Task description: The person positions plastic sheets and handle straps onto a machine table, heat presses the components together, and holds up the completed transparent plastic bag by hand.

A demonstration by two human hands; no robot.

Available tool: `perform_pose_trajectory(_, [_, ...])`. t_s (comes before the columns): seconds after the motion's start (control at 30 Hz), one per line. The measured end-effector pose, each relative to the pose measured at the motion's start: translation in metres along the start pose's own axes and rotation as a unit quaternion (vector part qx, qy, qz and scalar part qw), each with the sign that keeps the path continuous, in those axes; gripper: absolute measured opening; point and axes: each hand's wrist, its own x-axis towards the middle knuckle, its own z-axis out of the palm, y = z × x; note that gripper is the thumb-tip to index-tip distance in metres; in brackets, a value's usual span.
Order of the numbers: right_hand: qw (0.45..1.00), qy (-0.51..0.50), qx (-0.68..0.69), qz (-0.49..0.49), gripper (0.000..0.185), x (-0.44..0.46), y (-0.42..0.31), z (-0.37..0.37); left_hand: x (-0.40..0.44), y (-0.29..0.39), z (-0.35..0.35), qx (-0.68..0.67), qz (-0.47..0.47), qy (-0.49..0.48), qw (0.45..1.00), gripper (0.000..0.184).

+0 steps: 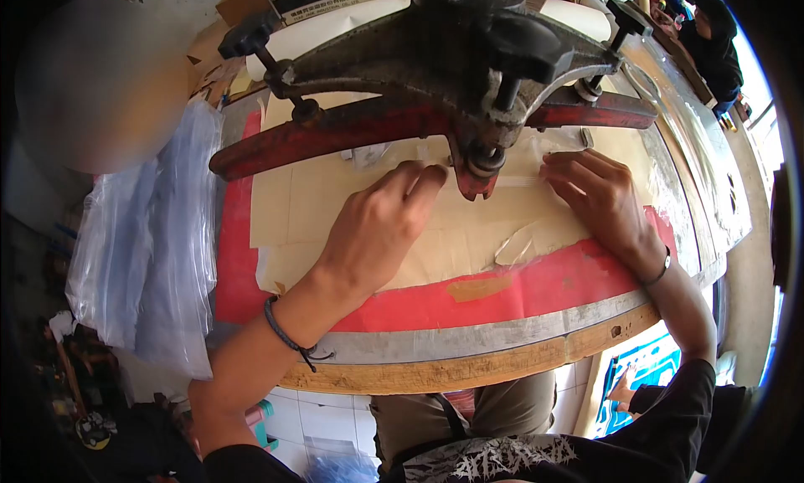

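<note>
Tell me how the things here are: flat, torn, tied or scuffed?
Left grip: fingers curled, any hold unclear
Right grip: fingers bent, any hold unclear
Tan sheet: spread out, front edge ragged
Red sheet: partly covered
Clear plastic: creased
Red bar: scuffed
Cord wristband: tied, ends loose
Wooden table edge: worn

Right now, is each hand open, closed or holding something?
Left hand: fingers curled over the tan paper; holding can't be told.
Right hand: fingers bent over it; holding can't be told.
</note>
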Motion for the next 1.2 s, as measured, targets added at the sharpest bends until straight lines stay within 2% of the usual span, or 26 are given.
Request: perform_pose_trajectory(1.2, [1.0,-0.011,0.008,0.0,0.019,-0.0005,0.0047,-0.0017,0.0013,-0.002,0.0045,0.056,0.02,0.012,0.998,0.033])
